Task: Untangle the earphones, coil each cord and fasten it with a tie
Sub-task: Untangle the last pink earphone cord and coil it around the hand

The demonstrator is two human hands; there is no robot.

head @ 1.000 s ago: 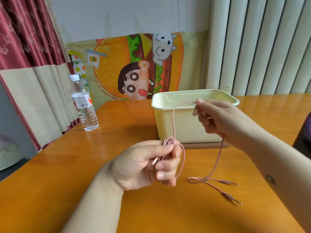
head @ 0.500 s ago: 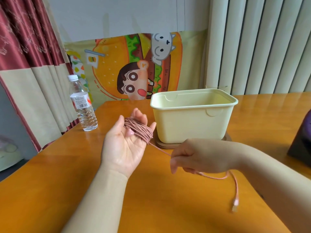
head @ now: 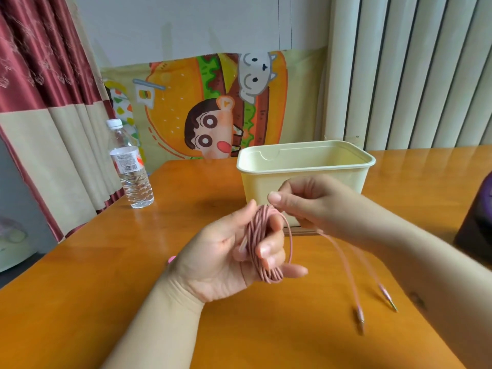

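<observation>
Leftmost, a red and beige curtain (head: 40, 107) hangs beside the orange wooden counter (head: 80, 288), and a clear water bottle (head: 131, 166) with a white cap stands upright near the counter's left edge. Behind it, against the wall, a cartoon cloth (head: 213, 107) shows a burger and a wide-eyed figure. Toward the middle, the left hand (head: 226, 259) is raised above the counter with its palm turned inward; its fingers are curled round a bundle of the pink cord (head: 262, 243), whose many loops are wound around them in a long oval. Just right of that and a little higher, the right hand (head: 306, 203) meets the top of the bundle, thumb and fingertips pinching the cord there — the other fingers are folded in. From under this hand two loose strands run down and to the right, and their metal-tipped plugs (head: 360, 315) lie on the counter, close together but apart. Behind both hands a pale yellow tub (head: 306, 161) sits open-topped on the counter; its inside is not visible. Pale vertical blinds (head: 412, 70) cover the wall to the right, and a dark object (head: 476, 222) — too cropped to identify — shows at the right edge.
</observation>
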